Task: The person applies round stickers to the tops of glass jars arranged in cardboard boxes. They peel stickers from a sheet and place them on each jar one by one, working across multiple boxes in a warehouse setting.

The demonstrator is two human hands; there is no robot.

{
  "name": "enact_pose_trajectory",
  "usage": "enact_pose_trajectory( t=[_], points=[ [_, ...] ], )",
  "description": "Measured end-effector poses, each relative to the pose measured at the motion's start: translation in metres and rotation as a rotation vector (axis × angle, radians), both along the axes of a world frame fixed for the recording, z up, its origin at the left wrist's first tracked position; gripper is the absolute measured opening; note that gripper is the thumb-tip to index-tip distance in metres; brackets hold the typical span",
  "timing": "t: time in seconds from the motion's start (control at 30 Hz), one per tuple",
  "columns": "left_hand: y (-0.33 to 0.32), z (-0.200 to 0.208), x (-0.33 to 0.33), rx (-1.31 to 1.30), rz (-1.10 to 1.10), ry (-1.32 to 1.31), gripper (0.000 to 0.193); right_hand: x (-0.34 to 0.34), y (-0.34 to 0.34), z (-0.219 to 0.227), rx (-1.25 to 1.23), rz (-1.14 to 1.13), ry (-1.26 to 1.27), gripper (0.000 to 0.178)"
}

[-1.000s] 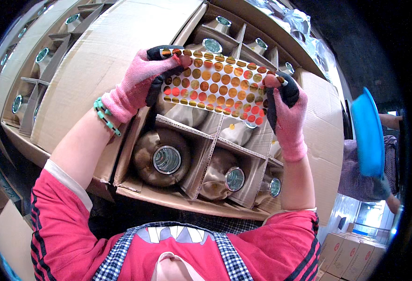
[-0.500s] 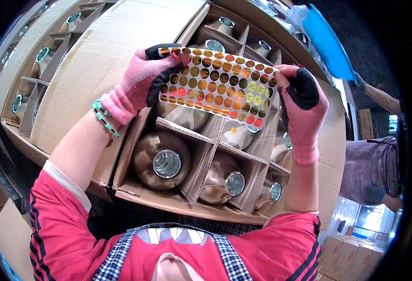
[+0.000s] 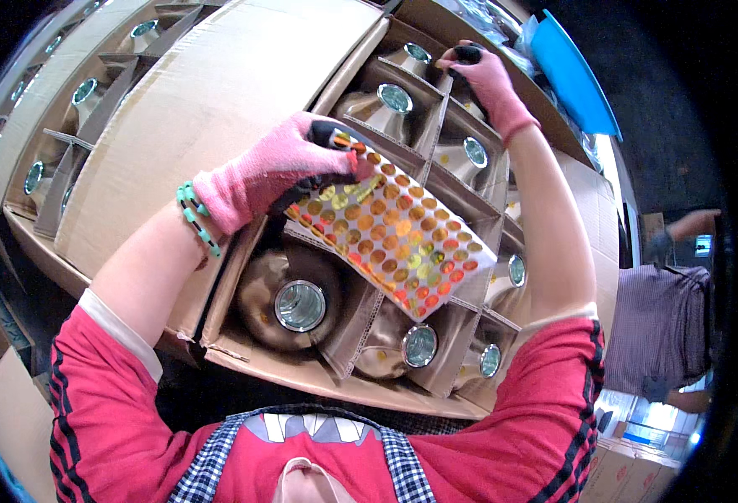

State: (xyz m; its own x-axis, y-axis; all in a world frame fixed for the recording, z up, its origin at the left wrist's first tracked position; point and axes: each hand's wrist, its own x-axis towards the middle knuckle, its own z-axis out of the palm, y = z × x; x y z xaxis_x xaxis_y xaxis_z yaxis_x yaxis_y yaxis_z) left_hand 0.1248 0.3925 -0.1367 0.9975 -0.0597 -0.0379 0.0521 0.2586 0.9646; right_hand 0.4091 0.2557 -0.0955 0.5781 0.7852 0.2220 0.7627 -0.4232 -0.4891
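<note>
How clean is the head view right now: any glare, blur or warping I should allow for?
Head view: strong fisheye, box edges bowing toward a black rim; the sticker sheet in the left hand flashes iridescent glare; bottle caps shine; the right hand, at the far compartments, is slightly soft; the lower right corner is overexposed.

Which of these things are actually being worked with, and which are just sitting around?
In use:
sticker sheet, held by the left hand
open carton of wrapped bottles
right hand, at a far compartment

Lying about:
blue tray
neighbouring carton
</note>
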Motion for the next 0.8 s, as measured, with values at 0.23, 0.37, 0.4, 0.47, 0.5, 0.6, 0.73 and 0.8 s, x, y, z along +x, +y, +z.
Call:
enact_pose_trajectory(
  t=[0.23, 0.37, 0.4, 0.47, 0.5, 0.6, 0.73, 0.8],
  points=[
    [-0.002, -0.004, 0.002, 0.011, -0.027, 0.014, 0.024, 0.063, 0.073, -0.044, -0.495, -0.172, -0.326, 0.047],
    [-0.003, -0.001, 0.002, -0.023, -0.030, 0.069, 0.026, 0.076, 0.085, -0.068, -0.467, -0.117, -0.340, 0.027],
    [-0.002, -0.003, 0.003, -0.039, -0.021, 0.062, 0.025, 0.074, 0.087, -0.075, -0.467, -0.154, -0.381, 0.032],
    [0.000, -0.006, 0.001, -0.035, -0.007, 0.082, 0.025, 0.061, 0.090, -0.078, -0.494, -0.137, -0.520, 0.036],
    [-0.001, -0.002, 0.000, -0.015, -0.007, 0.101, 0.024, 0.052, 0.089, -0.075, -0.489, -0.104, -0.651, 0.037],
    [-0.002, 0.000, -0.001, -0.025, -0.008, 0.101, 0.024, 0.032, 0.088, -0.065, -0.449, -0.263, -0.623, 0.036],
    [-0.003, -0.001, 0.003, 0.054, -0.028, 0.076, 0.024, 0.029, 0.064, -0.055, -0.024, -0.402, -0.703, 0.046],
    [-0.001, -0.004, 0.004, 0.033, -0.009, 0.052, 0.023, 0.013, 0.050, -0.045, 0.142, -0.435, -0.652, 0.046]
  ],
)
